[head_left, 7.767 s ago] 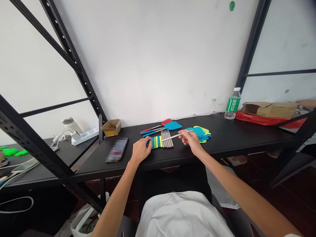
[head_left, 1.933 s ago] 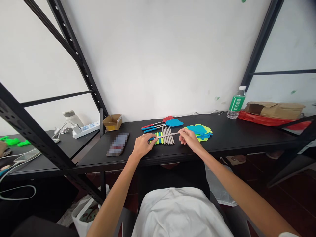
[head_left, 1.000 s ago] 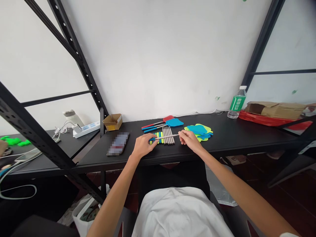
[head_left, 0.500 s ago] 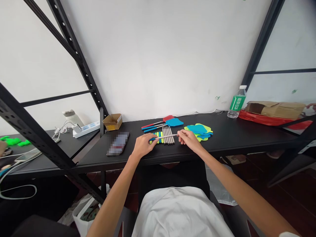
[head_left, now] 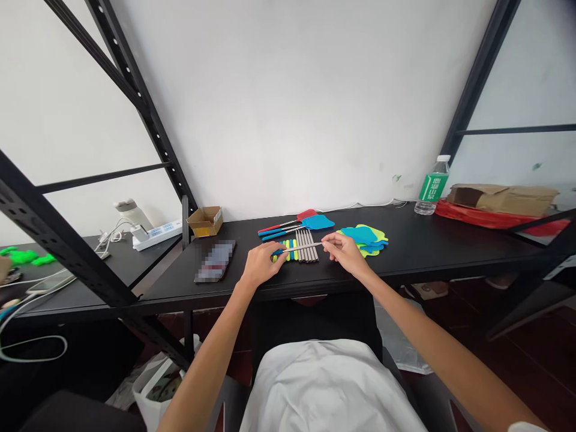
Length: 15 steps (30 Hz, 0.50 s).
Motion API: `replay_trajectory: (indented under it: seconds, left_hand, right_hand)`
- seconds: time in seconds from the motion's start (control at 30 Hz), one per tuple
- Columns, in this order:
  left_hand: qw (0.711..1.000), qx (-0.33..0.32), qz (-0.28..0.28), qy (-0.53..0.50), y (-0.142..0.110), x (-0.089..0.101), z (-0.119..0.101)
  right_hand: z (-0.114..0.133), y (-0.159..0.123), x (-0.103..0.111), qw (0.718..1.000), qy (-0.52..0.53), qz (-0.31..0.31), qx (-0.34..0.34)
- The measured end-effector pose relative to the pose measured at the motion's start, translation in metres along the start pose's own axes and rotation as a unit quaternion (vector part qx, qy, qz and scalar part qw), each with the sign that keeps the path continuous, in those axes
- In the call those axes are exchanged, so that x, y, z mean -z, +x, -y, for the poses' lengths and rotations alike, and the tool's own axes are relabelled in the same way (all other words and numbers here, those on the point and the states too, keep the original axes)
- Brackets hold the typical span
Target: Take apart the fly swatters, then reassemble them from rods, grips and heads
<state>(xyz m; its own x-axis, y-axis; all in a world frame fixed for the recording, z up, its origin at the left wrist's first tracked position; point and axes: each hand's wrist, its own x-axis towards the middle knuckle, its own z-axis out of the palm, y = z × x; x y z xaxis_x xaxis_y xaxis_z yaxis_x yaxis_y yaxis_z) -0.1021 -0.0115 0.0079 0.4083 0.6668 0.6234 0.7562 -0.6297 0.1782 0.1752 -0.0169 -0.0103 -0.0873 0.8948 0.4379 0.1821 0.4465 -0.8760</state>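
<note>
My left hand [head_left: 262, 262] is closed around a blue handle grip [head_left: 278, 252], mostly hidden by the fingers. A thin metal rod [head_left: 302, 246] runs from that grip to the right, its left end at or in the grip. My right hand [head_left: 342, 250] pinches the rod's right end between thumb and fingertips. Below the rod lie a row of blue, green and yellow grips [head_left: 291, 251] and several metal rods [head_left: 308, 254] side by side. Behind them are fly swatters with a red head [head_left: 306, 214] and a blue head [head_left: 318, 222]. Loose blue and yellow-green swatter heads [head_left: 363, 236] are piled beside my right hand.
A phone [head_left: 216, 262] and a small open cardboard box [head_left: 205, 222] are on the black table [head_left: 427, 252] at left. A water bottle [head_left: 432, 186] stands at the back right near a cardboard piece [head_left: 504, 199] on red plastic. Black shelf posts rise on both sides.
Earlier the right hand held the rod further along, with its end jutting past the fingers; now it pinches that end. The rod lies more level. Lately the right fingers have shifted slightly left.
</note>
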Motion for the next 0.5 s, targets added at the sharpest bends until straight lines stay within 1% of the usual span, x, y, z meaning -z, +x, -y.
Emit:
replay_trajectory:
  seconds: [0.27,0.5]
  left_hand:
    - [1.0,0.001,-0.002,0.002,-0.0002,-0.0005,0.0001]
    - [1.0,-0.001,-0.001,-0.001,-0.0001,-0.0003,-0.0003]
  right_hand:
    - [-0.0021,0.0012,-0.0006,1.0,-0.007,-0.006,-0.005]
    - [-0.0063,0.0018,-0.0004,0.999,-0.033,-0.015,-0.012]
